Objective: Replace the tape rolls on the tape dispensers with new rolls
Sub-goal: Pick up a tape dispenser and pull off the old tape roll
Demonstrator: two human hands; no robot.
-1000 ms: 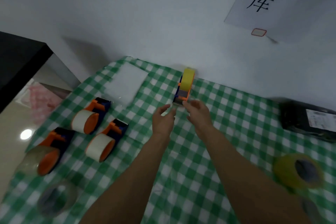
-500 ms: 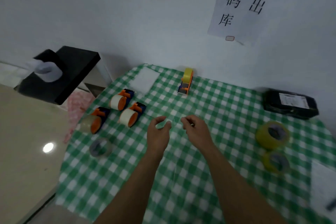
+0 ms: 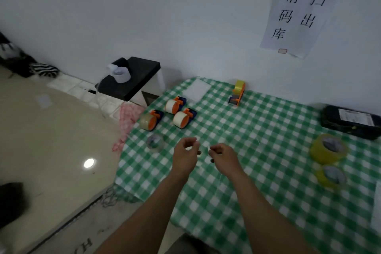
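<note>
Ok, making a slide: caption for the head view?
Left hand and right hand, fingers curled, above checked cloth between tape dispensers and yellow rolls.

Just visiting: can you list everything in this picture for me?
Dispensers with pale rolls: three, orange-blue, cloth's left side.
Dispenser with yellow roll: one, orange-blue, by the wall.
Clear roll: one, transparent, loose near the left edge.
Yellow rolls: two, yellow, loose at right.
Parcel: one, black, far right.
Cloth: one, green-white checked, under these.
Notice: one, white, on the wall.
Stand: one, black, left of cloth.
Left hand: one, bare, above the cloth.
Right hand: one, bare, beside it.
</note>
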